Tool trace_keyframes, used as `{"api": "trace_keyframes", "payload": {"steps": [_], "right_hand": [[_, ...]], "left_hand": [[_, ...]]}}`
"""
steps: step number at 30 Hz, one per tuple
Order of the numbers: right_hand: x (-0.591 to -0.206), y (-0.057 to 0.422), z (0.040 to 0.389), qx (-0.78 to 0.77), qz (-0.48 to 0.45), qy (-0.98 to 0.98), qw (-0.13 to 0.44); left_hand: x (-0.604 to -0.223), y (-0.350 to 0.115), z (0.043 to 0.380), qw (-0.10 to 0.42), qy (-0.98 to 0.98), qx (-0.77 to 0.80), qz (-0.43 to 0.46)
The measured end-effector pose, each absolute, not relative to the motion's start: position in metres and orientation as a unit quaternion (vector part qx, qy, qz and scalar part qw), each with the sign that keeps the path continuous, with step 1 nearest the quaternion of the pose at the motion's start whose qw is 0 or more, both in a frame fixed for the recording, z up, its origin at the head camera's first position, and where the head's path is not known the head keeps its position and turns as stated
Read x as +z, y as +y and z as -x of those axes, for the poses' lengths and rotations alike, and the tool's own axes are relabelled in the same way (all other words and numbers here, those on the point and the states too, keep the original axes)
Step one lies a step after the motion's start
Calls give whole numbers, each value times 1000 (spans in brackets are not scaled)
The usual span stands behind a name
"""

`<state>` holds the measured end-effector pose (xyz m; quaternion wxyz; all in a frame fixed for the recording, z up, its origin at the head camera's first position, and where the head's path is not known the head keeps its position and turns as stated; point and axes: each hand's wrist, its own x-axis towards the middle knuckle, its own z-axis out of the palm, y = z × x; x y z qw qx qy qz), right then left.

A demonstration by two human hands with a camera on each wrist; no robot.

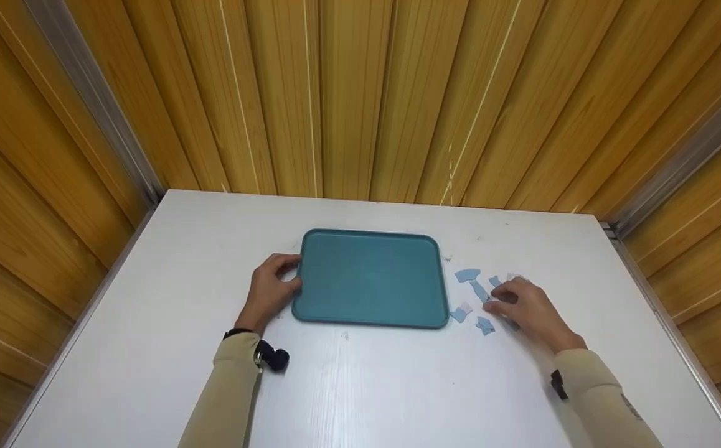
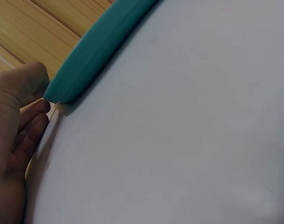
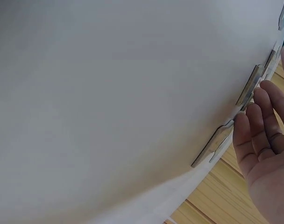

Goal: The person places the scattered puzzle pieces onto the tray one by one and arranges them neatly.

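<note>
A teal rectangular tray (image 1: 370, 278) lies flat on the white table, with nothing on it. At its left rim, my left hand (image 1: 268, 289) holds the edge between thumb and fingers. The left wrist view shows the same left hand (image 2: 18, 116) at the tray's corner (image 2: 86, 60). Right of the tray lie several flat, irregular, light-blue pieces, like jigsaw pieces, among them one (image 1: 467, 275) and another (image 1: 485, 325). My right hand (image 1: 532, 311) is over this group, thumb and forefinger apart. Its fingertips are close to a thick-edged piece (image 3: 249, 85) in the right wrist view.
The white table (image 1: 360, 386) reaches back to a wood-patterned panel wall (image 1: 348, 99). Similar panels and metal frame strips stand at both sides. A pale pinkish piece (image 1: 513, 276) lies partly behind the right hand.
</note>
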<state>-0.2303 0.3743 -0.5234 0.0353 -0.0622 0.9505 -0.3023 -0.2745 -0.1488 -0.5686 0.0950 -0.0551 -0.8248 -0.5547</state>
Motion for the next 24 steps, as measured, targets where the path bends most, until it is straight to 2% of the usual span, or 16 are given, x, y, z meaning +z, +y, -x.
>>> {"api": "trace_keyframes", "payload": {"steps": [7, 24], "right_hand": [[-520, 373, 231, -281, 76, 956, 31], [-514, 368, 236, -283, 32, 957, 63]], "left_hand": [[-569, -151, 275, 92, -827, -553, 50], [-567, -151, 277, 86, -822, -560, 49]]}}
